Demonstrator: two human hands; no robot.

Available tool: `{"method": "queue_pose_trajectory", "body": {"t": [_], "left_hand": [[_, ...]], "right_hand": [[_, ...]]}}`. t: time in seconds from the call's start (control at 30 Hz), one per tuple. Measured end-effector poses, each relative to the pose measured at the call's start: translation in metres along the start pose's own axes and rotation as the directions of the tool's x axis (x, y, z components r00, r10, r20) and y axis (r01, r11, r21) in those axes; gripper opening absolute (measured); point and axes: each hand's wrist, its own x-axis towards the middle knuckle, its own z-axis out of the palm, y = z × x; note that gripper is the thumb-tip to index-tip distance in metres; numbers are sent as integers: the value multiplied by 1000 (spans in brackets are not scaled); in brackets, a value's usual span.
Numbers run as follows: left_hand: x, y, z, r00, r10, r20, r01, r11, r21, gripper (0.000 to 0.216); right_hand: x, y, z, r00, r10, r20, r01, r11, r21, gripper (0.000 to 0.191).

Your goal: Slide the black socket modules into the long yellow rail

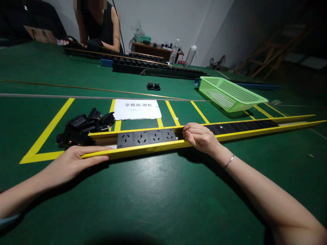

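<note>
Yellow-edged socket rail (153,147) lies across the green table (143,200); from here I judge it light, stiff, slick, best held by its side walls. My left hand (74,158) clamps its left end; my right hand (200,137) curls over it, gripping what, if anything, I cannot tell. Between them sit four black socket modules (141,137), likely hard plastic.

We wear a slim silvery bangle (230,161) on our right wrist (224,156); a greyish-blue sleeve edge (9,221) shows on our left arm (30,192).
</note>
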Motion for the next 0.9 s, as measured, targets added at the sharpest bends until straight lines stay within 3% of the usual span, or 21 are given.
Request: {"method": "queue_pose_trajectory", "body": {"t": [0.4,0.63,0.9], "left_hand": [[-1,7,0,1000,3,4,-2,999,-55,54],[-1,6,3,1000,-10,-10,10,998,-65,54],[-7,24,10,992,-38,-118,20,988,-152,50]], "right_hand": [[-17,11,-9,995,94,-28,-94,996,-6,30],[-22,19,-13,997,68,-22,-67,998,3,29],[-21,18,-12,998,46,-42,-47,999,-23,30]]}}
